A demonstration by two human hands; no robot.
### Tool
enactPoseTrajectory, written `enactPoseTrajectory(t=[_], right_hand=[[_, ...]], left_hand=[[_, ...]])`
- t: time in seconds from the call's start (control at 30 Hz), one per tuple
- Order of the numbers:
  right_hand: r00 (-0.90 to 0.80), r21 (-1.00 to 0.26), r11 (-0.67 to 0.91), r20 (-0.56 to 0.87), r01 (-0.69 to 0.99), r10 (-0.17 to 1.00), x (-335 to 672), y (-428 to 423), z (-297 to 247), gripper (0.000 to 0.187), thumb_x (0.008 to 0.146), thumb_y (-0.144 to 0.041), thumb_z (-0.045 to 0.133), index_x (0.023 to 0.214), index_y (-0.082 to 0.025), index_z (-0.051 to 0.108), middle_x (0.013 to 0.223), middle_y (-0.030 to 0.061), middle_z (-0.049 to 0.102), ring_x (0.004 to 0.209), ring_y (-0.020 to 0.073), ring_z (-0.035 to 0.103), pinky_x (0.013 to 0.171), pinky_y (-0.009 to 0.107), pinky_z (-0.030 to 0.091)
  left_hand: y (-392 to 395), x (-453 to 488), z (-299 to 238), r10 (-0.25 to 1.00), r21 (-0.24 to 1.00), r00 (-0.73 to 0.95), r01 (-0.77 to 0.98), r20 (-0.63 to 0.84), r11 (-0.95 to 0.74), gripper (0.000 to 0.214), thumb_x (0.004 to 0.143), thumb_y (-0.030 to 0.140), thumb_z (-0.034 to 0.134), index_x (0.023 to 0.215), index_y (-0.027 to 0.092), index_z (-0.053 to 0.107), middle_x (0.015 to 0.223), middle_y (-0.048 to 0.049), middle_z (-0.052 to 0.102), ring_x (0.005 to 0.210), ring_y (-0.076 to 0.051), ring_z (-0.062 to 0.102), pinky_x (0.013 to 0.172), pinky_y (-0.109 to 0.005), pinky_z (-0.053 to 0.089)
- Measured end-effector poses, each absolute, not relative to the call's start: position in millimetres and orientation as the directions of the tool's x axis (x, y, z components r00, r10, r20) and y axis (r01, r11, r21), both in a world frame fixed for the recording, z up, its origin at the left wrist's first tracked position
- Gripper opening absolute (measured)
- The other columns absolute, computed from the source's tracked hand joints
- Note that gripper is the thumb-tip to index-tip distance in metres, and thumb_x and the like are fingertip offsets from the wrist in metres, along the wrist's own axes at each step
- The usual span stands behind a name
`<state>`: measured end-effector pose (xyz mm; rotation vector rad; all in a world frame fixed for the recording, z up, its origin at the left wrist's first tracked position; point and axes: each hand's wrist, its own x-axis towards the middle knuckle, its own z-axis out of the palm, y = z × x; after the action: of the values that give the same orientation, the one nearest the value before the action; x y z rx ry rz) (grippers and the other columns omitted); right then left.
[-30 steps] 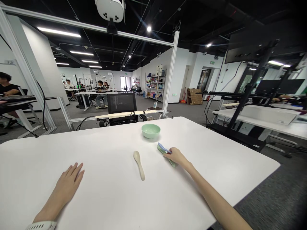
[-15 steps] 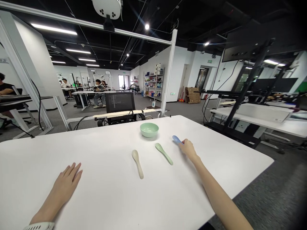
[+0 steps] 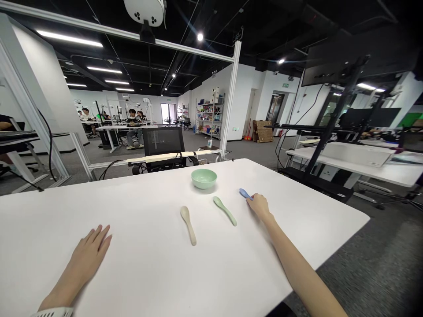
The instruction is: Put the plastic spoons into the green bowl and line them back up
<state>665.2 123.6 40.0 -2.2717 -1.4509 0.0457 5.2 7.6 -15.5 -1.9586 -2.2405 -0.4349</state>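
My left hand point(image 3: 89, 251) rests flat on the white table point(image 3: 139, 273) with its fingers apart, touching nothing else. My right hand point(image 3: 259, 207) is curled over the handle of a small blue plastic spoon point(image 3: 245, 193), whose bowl sticks out to the upper left. To the left of that hand, a pale green spoon point(image 3: 225, 211) lies on the tabletop. Further left lies a cream spoon point(image 3: 188, 225). A pale green bowl point(image 3: 204, 178) stands upright near the far edge, beyond the spoons.
A black mesh office chair point(image 3: 163, 143) and a cream rail point(image 3: 172, 156) stand beyond the far table edge. An aluminium frame point(image 3: 231, 101) rises there. A white desk point(image 3: 350, 154) stands to the right. Seated people point(image 3: 134, 130) work at desks far back.
The pale green spoon has left my right hand and lies on the table. My right hand has moved right with the blue spoon. The left hand stays in place.
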Motion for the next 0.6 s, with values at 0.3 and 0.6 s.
enactPoseTrajectory(t=[0.3,0.6], right_hand=[[0.432,-0.335,-0.362,0.163,0.87,0.887,666.2,123.8,38.4,0.028,0.1,-0.023,0.063,0.12,-0.009,0.077,0.123,0.0275,0.075,0.116,0.0371,0.072,0.091,0.039,0.051],[0.21,-0.468,0.015,0.424,0.884,0.881,641.2,114.5,54.7,0.035,0.1,-0.034,0.058,0.127,-0.014,0.07,0.116,0.0201,0.071,0.11,0.0337,0.066,0.098,0.044,0.049]], left_hand=[[8.0,3.0,-16.3,0.953,0.102,-0.13,0.989,0.273,0.105,0.082,0.096,0.05,0.023,0.155,0.006,0.059,0.164,-0.0212,0.056,0.156,-0.039,0.048,0.127,-0.055,0.04],[8.7,5.2,-15.6,0.951,0.117,-0.15,0.986,0.272,0.122,0.083,0.096,0.052,0.023,0.155,0.005,0.059,0.165,-0.0208,0.055,0.155,-0.04,0.049,0.126,-0.056,0.042]])
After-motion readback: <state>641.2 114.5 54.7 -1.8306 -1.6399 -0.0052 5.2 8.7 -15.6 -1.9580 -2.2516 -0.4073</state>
